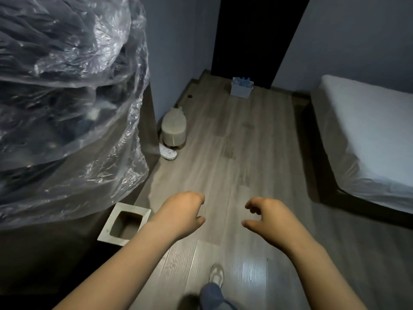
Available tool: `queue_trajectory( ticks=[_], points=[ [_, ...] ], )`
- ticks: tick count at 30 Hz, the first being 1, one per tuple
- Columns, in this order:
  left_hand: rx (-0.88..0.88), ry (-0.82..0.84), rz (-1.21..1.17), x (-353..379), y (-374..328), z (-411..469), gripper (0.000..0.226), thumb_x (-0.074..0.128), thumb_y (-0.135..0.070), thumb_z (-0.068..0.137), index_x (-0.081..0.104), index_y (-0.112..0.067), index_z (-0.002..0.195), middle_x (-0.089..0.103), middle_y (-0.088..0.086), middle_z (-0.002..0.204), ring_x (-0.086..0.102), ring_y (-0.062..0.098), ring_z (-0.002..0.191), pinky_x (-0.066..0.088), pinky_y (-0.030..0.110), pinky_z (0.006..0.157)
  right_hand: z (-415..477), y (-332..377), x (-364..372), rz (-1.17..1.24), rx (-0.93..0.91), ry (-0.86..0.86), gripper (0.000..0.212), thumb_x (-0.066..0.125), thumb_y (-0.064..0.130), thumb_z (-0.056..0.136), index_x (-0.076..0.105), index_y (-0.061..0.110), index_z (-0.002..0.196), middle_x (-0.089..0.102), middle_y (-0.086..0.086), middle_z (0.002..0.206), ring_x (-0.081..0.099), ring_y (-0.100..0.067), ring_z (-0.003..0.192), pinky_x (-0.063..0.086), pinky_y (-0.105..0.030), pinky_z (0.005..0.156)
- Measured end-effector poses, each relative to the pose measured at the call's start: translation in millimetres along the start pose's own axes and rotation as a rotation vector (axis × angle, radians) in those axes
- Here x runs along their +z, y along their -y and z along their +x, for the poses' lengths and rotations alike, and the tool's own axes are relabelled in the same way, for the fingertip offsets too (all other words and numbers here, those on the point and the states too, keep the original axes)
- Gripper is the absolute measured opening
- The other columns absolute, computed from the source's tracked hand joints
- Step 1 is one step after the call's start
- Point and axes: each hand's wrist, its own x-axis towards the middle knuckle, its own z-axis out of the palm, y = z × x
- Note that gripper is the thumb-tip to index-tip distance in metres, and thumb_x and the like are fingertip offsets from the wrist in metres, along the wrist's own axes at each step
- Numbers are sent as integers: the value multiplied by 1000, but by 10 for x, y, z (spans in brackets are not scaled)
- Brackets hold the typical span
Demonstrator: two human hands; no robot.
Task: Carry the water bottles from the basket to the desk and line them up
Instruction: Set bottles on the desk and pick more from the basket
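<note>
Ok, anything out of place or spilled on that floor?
Nothing spilled. The basket stands upright by the far wall, bottles inside. Only oddity: a lone white slipper lies loose beside the stool.

Dim room with grey wood-plank floor point(234, 153), pale walls point(348, 41), white-sheeted bed point(368, 135) right, plastic-wrapped bundle point(67, 97) left

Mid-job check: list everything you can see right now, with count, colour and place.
basket: one, pale grey, far floor by dark doorway
water bottles: several, bluish, in the basket
stool: one, beige, by left wall
slipper: one, white, beside the stool
plastic sheet: one, clear, over dark bulk, left
square tray: one, grey, lower left
bed: one, white, right
shoe: one, pale, bottom centre
left grip: one, bare, empty, loosely curled
right grip: one, bare, empty, loosely curled
</note>
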Motion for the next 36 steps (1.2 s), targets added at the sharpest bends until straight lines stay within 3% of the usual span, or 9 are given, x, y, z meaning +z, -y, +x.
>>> queue_trajectory(
  ticks=[19, 36],
  points=[
    [-10, -66, 23, -978, -588, 2792, 41, 55, -38, 90, 50, -18, 125, 58, 3, 124, 56, 23, 113, 45, 31, 90, 2472, -1129, -1505, -10, -39, -81, 47, 68, 39, 82, 56, 26, 126, 61, 6, 121, 58, -9, 109, 49, -23, 88],
    [94, -53, 17, -2035, 333, 5543, 41, 55, -36, 89, 51, -16, 124, 57, 6, 125, 54, 24, 114, 45, 32, 92, 5191, -918, -2399, 26, 34, -143, 46, 68, 38, 78, 60, 27, 122, 65, 7, 117, 61, -7, 106, 48, -20, 86]
  ],
)
